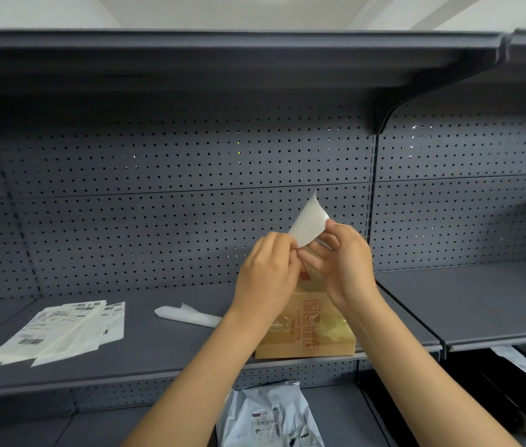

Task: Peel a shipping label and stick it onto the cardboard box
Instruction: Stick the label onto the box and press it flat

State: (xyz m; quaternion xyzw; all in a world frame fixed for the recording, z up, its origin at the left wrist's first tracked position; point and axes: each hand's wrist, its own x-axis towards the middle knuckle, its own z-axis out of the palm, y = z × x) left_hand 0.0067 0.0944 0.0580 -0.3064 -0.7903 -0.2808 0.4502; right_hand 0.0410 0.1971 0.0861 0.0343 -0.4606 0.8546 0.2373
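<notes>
Both sets of fingers are pinched shut on one white shipping label [309, 222], held up in the air: the left hand [266, 272] nips its lower edge, the right hand [345, 262] grips the side nearest it, and the sheet curls up and away above the fingertips, blank side showing. Whether the backing has come apart from the label I cannot tell.

Directly below the fingers stands the cardboard box [310, 330], closed, red print on its top and clear tape across it, at the front edge of a dark grey metal shelf [158, 343]; nothing of its contents shows. Left of the fingers and lower, a crumpled strip of white backing paper [187, 314] lies on the shelf, and farther left a fanned stack of labels [58, 330] with barcodes.

Behind the fingers runs a grey pegboard wall [174, 162], with another shelf overhead on a black bracket [390, 108]. Beneath the wrists, on a lower shelf, lies a grey mailer bag [268, 414] with a small printed label on it. Far right of the fingers, a dark box-like object sits at the shelf's end, too cut off to identify.
</notes>
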